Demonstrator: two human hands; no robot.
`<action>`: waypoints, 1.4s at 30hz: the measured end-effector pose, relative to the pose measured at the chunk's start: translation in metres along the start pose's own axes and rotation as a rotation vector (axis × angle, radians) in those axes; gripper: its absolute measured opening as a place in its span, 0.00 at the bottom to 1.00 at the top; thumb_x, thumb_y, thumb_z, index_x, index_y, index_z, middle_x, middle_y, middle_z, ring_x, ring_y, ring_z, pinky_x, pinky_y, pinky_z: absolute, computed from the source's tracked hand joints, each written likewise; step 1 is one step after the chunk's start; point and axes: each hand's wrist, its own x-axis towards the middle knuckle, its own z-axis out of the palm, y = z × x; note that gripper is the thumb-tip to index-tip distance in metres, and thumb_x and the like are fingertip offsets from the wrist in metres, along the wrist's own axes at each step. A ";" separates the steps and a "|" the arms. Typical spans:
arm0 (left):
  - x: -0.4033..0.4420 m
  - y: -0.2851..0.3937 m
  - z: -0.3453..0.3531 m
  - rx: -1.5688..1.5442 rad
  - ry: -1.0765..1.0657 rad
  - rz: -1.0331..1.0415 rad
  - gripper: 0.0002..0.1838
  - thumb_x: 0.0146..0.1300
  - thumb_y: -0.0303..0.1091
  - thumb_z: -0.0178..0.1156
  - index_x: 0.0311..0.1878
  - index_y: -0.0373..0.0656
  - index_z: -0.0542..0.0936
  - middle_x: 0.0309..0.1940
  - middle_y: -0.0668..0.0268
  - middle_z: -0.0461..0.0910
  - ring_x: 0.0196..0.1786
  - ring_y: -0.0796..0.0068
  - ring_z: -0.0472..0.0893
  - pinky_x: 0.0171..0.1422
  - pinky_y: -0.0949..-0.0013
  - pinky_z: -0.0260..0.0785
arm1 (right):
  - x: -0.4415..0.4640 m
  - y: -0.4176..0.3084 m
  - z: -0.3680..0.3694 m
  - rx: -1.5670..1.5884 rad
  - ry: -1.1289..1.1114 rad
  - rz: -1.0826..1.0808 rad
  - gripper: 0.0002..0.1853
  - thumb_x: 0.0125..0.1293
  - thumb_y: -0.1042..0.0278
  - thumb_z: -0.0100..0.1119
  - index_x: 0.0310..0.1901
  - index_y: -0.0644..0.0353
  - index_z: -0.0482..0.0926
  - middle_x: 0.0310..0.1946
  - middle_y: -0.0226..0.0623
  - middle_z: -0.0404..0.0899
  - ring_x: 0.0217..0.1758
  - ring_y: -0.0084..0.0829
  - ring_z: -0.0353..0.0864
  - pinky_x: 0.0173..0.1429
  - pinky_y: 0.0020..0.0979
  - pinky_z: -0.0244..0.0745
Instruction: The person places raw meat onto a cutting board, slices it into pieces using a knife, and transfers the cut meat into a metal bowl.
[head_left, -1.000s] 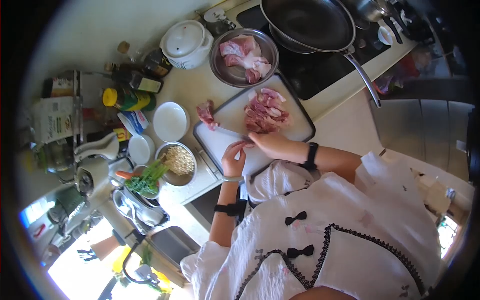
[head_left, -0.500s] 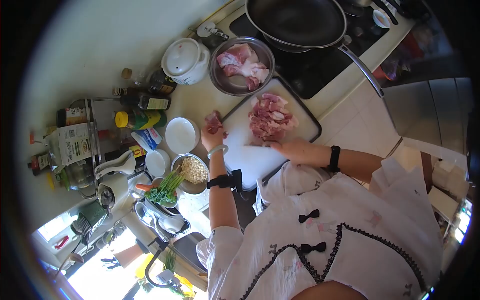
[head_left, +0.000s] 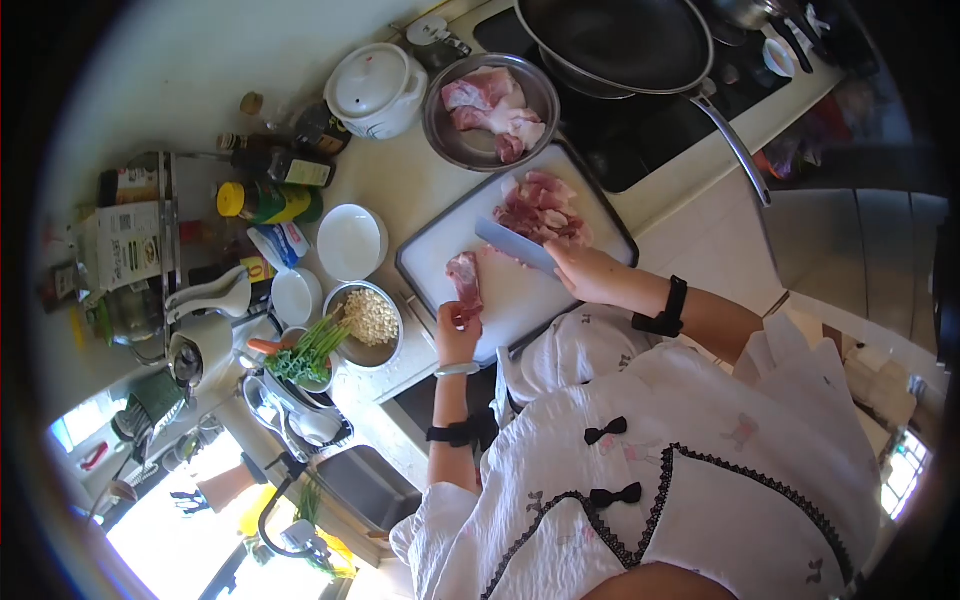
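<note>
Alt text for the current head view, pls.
Person's right hand holds a broad-bladed knife beside sliced raw meat on a white cutting board, while the left hand grips one end of a separate meat strip. Beyond the board are a metal bowl of larger raw meat pieces and, over the black cooktop, a frying pan.

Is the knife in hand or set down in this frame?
In hand: the right hand is closed around the knife's handle end, its blade extending over the cutting board.
</note>
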 end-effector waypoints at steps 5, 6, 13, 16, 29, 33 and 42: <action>0.003 0.054 0.019 0.409 0.421 0.467 0.24 0.48 0.35 0.65 0.49 0.40 0.71 0.47 0.50 0.71 0.49 0.49 0.72 0.52 0.54 0.67 | 0.021 -0.040 -0.013 -0.152 -0.139 -0.074 0.14 0.61 0.74 0.45 0.48 0.65 0.62 0.27 0.49 0.76 0.28 0.52 0.78 0.28 0.46 0.71; 0.012 0.055 0.022 0.398 0.432 0.452 0.24 0.48 0.35 0.65 0.49 0.40 0.71 0.47 0.50 0.71 0.49 0.49 0.72 0.52 0.54 0.67 | 0.025 -0.044 -0.011 -0.192 -0.131 -0.117 0.15 0.61 0.75 0.44 0.50 0.65 0.62 0.27 0.48 0.77 0.27 0.51 0.78 0.27 0.45 0.71; 0.038 0.038 0.035 0.256 0.201 0.481 0.21 0.46 0.30 0.65 0.46 0.39 0.74 0.48 0.52 0.72 0.48 0.51 0.74 0.53 0.56 0.68 | 0.033 -0.045 -0.013 -0.310 -0.131 -0.173 0.16 0.59 0.76 0.44 0.50 0.64 0.62 0.26 0.49 0.77 0.26 0.49 0.78 0.26 0.45 0.71; 0.014 0.044 0.032 0.182 0.158 0.498 0.20 0.45 0.27 0.63 0.45 0.41 0.76 0.49 0.54 0.72 0.49 0.52 0.74 0.52 0.58 0.70 | 0.020 -0.052 -0.020 -0.305 -0.241 -0.090 0.16 0.59 0.76 0.44 0.50 0.64 0.62 0.28 0.50 0.77 0.26 0.51 0.78 0.26 0.46 0.71; 0.024 0.040 0.025 0.231 0.201 0.569 0.16 0.46 0.27 0.62 0.42 0.39 0.77 0.44 0.57 0.76 0.48 0.55 0.75 0.52 0.60 0.70 | 0.058 -0.062 0.042 -0.226 -0.150 -0.100 0.11 0.60 0.74 0.44 0.44 0.66 0.62 0.30 0.52 0.77 0.29 0.50 0.79 0.27 0.43 0.73; 0.027 0.044 0.019 0.260 0.153 0.573 0.17 0.45 0.27 0.62 0.43 0.40 0.77 0.45 0.59 0.76 0.48 0.56 0.76 0.52 0.60 0.70 | 0.077 -0.061 0.049 -0.211 -0.043 -0.187 0.11 0.60 0.74 0.45 0.44 0.66 0.62 0.28 0.53 0.77 0.28 0.50 0.79 0.27 0.44 0.72; 0.026 0.038 0.038 0.275 0.235 0.603 0.15 0.43 0.26 0.63 0.38 0.38 0.77 0.42 0.57 0.77 0.47 0.55 0.75 0.52 0.60 0.69 | 0.016 -0.043 0.033 -0.360 -0.144 -0.095 0.12 0.64 0.69 0.42 0.46 0.65 0.62 0.27 0.48 0.79 0.24 0.47 0.80 0.23 0.43 0.73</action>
